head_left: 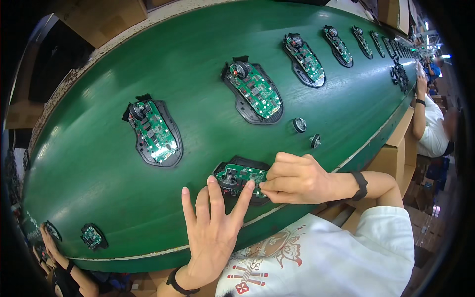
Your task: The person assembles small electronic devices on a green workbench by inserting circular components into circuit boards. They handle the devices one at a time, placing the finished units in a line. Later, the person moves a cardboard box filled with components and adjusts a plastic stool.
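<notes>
Close to the belt's near edge lies a computer mouse base [238, 161] in black plastic, turned sideways. It carries a green circuit board [243, 174] with a black scroll wheel [227, 183] at its left end. My left hand [212, 237] has its fingers spread; the index fingertip touches near the wheel and the thumb tip rests on the board. At the board's right end, the fingers of my right hand [302, 180] are curled and pinched together. Whatever they pinch is hidden. Two loose scroll wheels, one [299, 124] and another [315, 141], lie beyond my right hand.
Similar mouse bases with boards [260, 94] line the green conveyor belt [198, 59], receding to the far right. A smaller board piece [93, 236] lies at left, near another person's hand [52, 242]. Cardboard boxes [396, 133] stand beside the right edge, where another person's arm [420, 106] shows.
</notes>
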Demonstrator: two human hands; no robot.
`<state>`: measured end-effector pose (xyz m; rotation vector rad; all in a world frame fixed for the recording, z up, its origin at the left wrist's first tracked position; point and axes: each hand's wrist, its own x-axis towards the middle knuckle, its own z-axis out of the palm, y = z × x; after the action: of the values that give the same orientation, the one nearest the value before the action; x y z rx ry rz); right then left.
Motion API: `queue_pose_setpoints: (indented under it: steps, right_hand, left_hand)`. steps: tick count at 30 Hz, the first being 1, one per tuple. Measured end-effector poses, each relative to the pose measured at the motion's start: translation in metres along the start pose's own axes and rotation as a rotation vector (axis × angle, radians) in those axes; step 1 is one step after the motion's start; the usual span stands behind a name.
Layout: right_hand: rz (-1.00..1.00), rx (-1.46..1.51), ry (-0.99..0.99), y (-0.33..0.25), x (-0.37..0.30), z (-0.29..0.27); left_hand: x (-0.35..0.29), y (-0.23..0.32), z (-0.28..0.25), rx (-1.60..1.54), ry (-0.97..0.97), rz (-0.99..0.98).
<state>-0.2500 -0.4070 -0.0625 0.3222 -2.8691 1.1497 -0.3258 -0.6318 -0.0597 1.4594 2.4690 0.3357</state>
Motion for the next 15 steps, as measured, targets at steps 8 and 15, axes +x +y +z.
queue_pose_setpoints:
  steps: [8, 15]
  right_hand:
    - [-0.008, 0.013, -0.020, 0.002, 0.001, -0.002]
    - [0.095, 0.014, 0.004, 0.000, -0.008, -0.010]
  left_hand:
    - [0.000, -0.002, 0.002, 0.012, 0.000, 0.013]
    - [0.000, -0.004, 0.003, 0.003, -0.009, 0.019]
